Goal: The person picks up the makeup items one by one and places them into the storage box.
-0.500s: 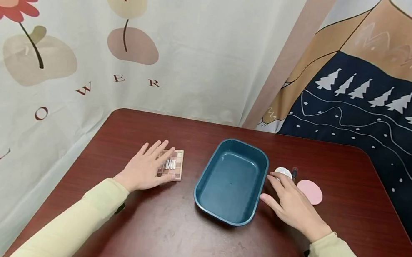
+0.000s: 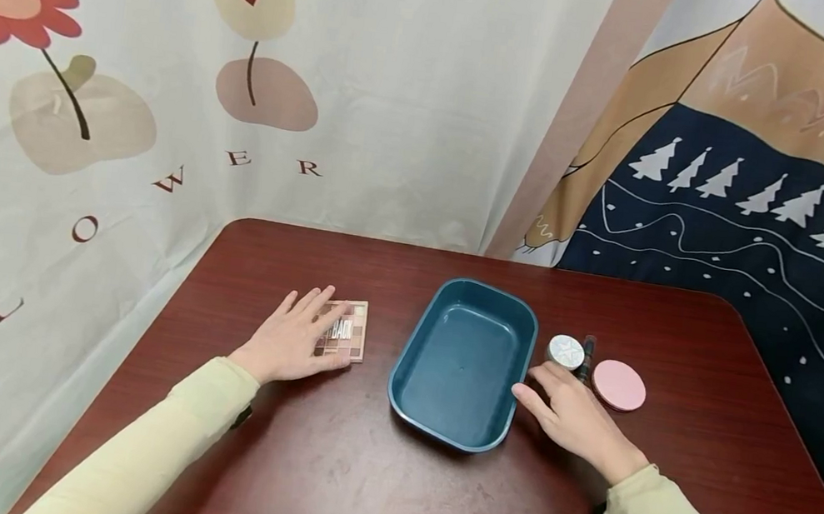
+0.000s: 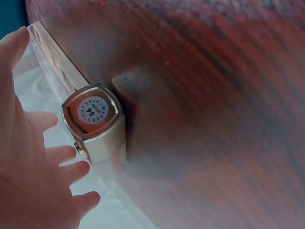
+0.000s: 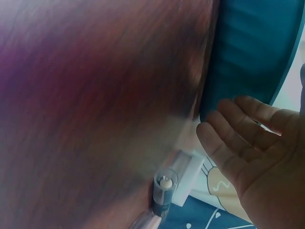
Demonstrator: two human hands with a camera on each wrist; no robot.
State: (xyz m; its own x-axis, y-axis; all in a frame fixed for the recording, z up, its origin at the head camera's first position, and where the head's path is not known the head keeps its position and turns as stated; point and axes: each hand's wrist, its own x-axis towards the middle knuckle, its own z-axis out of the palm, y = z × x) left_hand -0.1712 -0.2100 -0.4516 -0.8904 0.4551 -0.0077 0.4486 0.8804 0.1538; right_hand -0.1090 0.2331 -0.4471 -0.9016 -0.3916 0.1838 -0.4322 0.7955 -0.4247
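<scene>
My left hand (image 2: 288, 343) is spread over the left part of an eyeshadow palette (image 2: 351, 331), its fingers extended. In the left wrist view a small square-ended cosmetic container (image 3: 93, 114) labelled 04 stands beside the palette, near the fingers; the head view hides it behind the hand. My right hand (image 2: 580, 413), fingers relaxed, hovers by the right wall of a blue plastic bin (image 2: 460, 371). Whether the thumb touches the rim I cannot tell. Just beyond its fingertips are a silver-white round compact (image 2: 565, 352) and a slim dark tube (image 2: 587, 357). Nothing shows in the right palm.
A pink round compact (image 2: 620, 385) lies right of the dark tube. The bin sits mid-table on the dark red wooden table (image 2: 330, 466). Behind the table hang a white flower-print curtain (image 2: 411, 123) and a navy tree-print cloth (image 2: 724, 231).
My right hand has shifted slightly left and nearer to me, uncovering more of the silver-white compact and the tube. The left hand has barely moved.
</scene>
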